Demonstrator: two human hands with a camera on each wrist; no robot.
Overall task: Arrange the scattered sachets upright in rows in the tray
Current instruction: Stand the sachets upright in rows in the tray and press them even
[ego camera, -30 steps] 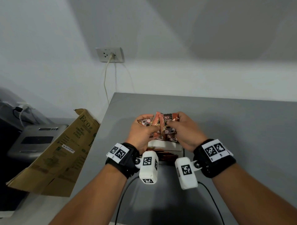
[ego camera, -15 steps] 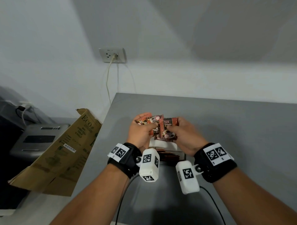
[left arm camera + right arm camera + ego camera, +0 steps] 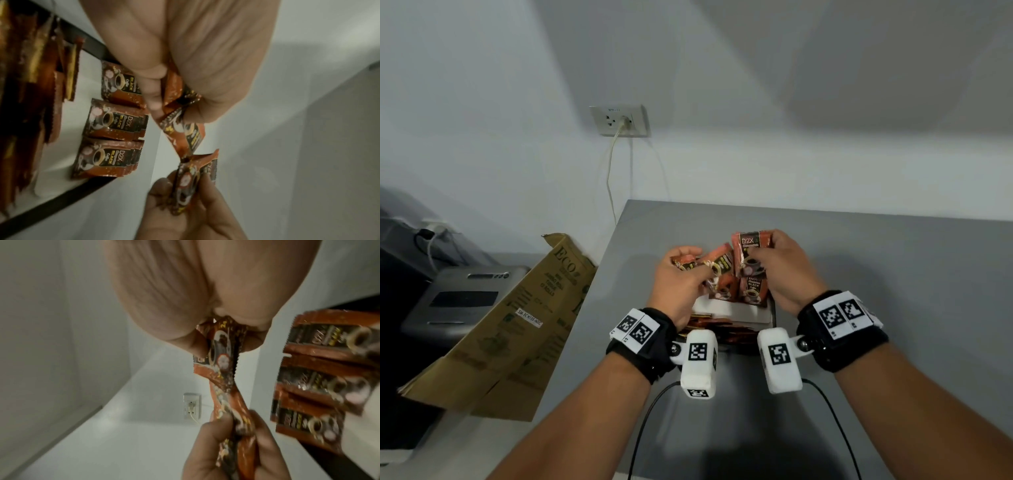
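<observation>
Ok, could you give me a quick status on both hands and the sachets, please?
Left hand grips several sachets. Right hand pinches one sachet above tray. Three stacks upright inside. Nothing blocking.

Head camera sits high, looking forward and down over both forearms to the grey table and the wall socket beyond. Left wrist camera peers from under the left hand, very close, out along its fingers toward the tray. Right wrist camera does likewise under the right hand, facing the wall. All three share the sachets held between the hands; the right wrist and head views share the socket too.
</observation>
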